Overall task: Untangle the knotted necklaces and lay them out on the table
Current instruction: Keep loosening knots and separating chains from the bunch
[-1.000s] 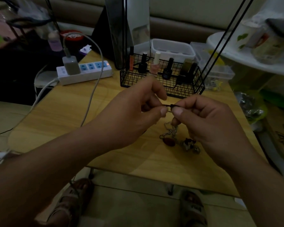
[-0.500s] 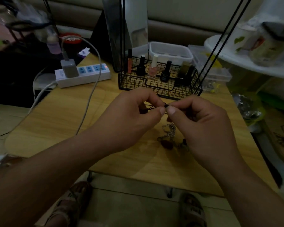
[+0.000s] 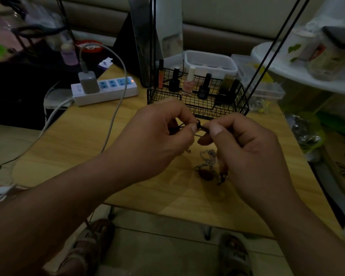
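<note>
The left hand [image 3: 153, 140] and the right hand [image 3: 247, 156] are meeting above the middle of the bench [image 3: 78, 136], each grip closing thumb against forefinger on a thin dark cord [image 3: 200, 126]. The short stretch of cord showing between the two thumbs is running roughly left to right, and the other fingers of both hands are curling inward. Below the hands a silver chain [image 3: 207, 160] is running down toward the near edge of the bench and ending at a dark oval pendant [image 3: 206, 174] that is lying on the wood, partly behind the right hand; whether the chain itself is hanging or lying cannot be told. Just beyond the hands a black wire basket [image 3: 241, 108] is sitting on the bench, holding several small bottles upright in a row, among them a pale pink bottle [image 3: 188, 84] with dark ones on either side. Behind the basket a white plastic tray [image 3: 209, 62] is standing. To the left, a white power strip [image 3: 106, 92] is lying on the bench with a grey charger [image 3: 88, 82] plugged into it.
</note>
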{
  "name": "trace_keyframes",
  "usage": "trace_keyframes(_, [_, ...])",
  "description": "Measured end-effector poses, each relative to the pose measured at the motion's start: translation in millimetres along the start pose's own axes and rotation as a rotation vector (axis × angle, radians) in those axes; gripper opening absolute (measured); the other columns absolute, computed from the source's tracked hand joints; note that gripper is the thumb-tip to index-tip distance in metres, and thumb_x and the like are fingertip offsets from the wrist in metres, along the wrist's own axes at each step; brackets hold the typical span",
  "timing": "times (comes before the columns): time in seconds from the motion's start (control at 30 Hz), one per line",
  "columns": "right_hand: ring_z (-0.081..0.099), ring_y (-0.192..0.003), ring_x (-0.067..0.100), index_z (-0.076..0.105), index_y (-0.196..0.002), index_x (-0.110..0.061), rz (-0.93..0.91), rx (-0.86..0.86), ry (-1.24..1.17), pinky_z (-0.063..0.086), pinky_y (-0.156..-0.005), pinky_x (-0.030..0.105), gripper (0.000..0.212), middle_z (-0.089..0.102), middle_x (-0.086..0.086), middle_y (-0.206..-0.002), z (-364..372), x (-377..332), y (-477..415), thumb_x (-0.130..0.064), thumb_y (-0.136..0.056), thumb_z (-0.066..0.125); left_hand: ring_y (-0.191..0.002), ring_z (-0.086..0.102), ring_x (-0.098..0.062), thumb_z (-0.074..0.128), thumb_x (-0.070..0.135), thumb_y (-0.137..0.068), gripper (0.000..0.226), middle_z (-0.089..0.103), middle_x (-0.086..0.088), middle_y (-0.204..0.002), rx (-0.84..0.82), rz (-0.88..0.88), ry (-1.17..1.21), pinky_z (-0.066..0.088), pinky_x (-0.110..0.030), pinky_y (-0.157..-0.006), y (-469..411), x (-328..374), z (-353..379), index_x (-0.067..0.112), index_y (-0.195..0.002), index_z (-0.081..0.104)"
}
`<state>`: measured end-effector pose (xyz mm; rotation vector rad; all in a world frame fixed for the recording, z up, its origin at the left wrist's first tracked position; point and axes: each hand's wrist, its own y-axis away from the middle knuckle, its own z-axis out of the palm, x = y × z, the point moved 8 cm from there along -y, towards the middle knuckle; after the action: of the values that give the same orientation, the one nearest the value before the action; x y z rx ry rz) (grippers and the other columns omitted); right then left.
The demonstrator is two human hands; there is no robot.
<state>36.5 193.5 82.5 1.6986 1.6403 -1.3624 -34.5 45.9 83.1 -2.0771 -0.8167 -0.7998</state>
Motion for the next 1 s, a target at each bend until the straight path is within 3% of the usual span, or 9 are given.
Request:
trace_keyframes(0.1, [0.067,-0.059,0.011,0.071,-0.094,-0.027,0.048,-0.022,-0.033,0.055,-0.052,0.025,0.013,0.076,-0.010,-0.087,1.7,2.6,-0.3,-0.022,-0.101,0.062,-0.081,0.064,-0.013,0.065,0.027,-0.095,0.004,0.063,0.010,-0.092,0.005,0.034,-0.010,0.052,-0.024,-0.068,-0.8,1.7,-1.8,0.026,-0.091,0.067])
trace_keyframes(0.2, [0.073,-0.069,0.007,0.072,-0.096,-0.028,0.063,-0.033,-0.058,0.062,-0.063,0.027,0.009,0.076,-0.010,-0.088,4.3,3.7,0.2,-0.021,-0.097,0.068,-0.083,0.063,-0.017,0.069,0.023,-0.096,0.006,0.064,0.007,-0.096,-0.003,0.082,-0.030,0.053,-0.035,-0.072,-0.9,3.8,-2.2,0.025,-0.090,0.067])
trace_keyframes(0.3, [0.074,-0.076,0.009,0.072,-0.096,-0.030,0.032,-0.035,-0.024,0.063,-0.068,0.033,0.009,0.076,-0.009,-0.087,5.1,2.1,-0.3,-0.021,-0.094,0.071,-0.085,0.063,-0.017,0.067,0.023,-0.093,0.004,0.063,0.007,-0.099,-0.018,0.115,-0.061,0.053,-0.035,-0.073,-1.5,5.9,-3.3,0.025,-0.090,0.066])
trace_keyframes(0.47, [0.073,-0.075,0.010,0.071,-0.095,-0.031,-0.069,-0.037,0.118,0.059,-0.062,0.037,0.006,0.073,-0.011,-0.082,7.6,-0.4,-1.4,-0.024,-0.096,0.071,-0.086,0.060,-0.009,0.065,0.028,-0.092,0.001,0.061,0.009,-0.108,-0.062,0.195,-0.215,0.051,-0.026,-0.073,-1.4,9.8,-1.6,0.027,-0.091,0.066])
trace_keyframes(0.7, [0.065,-0.068,0.007,0.066,-0.090,-0.027,-0.229,-0.065,0.353,0.053,-0.056,0.036,0.005,0.065,-0.014,-0.075,12.5,-6.1,-2.4,-0.025,-0.093,0.070,-0.089,0.058,-0.005,0.066,0.030,-0.092,0.008,0.060,0.012,-0.108,-0.118,0.243,-0.323,0.042,-0.030,-0.083,-1.0,8.6,6.6,0.033,-0.087,0.060])
trace_keyframes(0.8, [0.064,-0.066,0.012,0.065,-0.087,-0.025,-0.199,-0.061,0.263,0.053,-0.054,0.032,0.009,0.064,-0.010,-0.073,13.9,-6.7,-2.3,-0.020,-0.092,0.070,-0.090,0.058,-0.007,0.069,0.027,-0.089,0.007,0.061,0.011,-0.105,-0.117,0.171,-0.224,0.045,-0.021,-0.077,-2.3,5.7,2.8,0.027,-0.084,0.064])
trace_keyframes(0.87, [0.065,-0.064,0.014,0.066,-0.085,-0.023,-0.111,-0.055,0.120,0.054,-0.053,0.031,0.011,0.065,-0.005,-0.073,13.3,-2.6,-2.3,-0.016,-0.091,0.070,-0.091,0.060,-0.013,0.073,0.022,-0.088,0.008,0.062,0.009,-0.102,-0.122,0.109,-0.119,0.050,-0.026,-0.077,-3.3,3.0,0.4,0.025,-0.084,0.067])
trace_keyframes(1.0, [0.071,-0.072,0.025,0.066,-0.085,-0.019,0.026,-0.054,-0.106,0.058,-0.062,0.049,0.011,0.071,0.006,-0.078,17.0,4.0,-1.9,-0.011,-0.093,0.069,-0.094,0.064,-0.017,0.071,0.023,-0.089,0.008,0.065,0.005,-0.097,-0.142,-0.011,0.040,0.055,-0.042,-0.082,-3.4,-2.9,-0.8,0.024,-0.081,0.067])
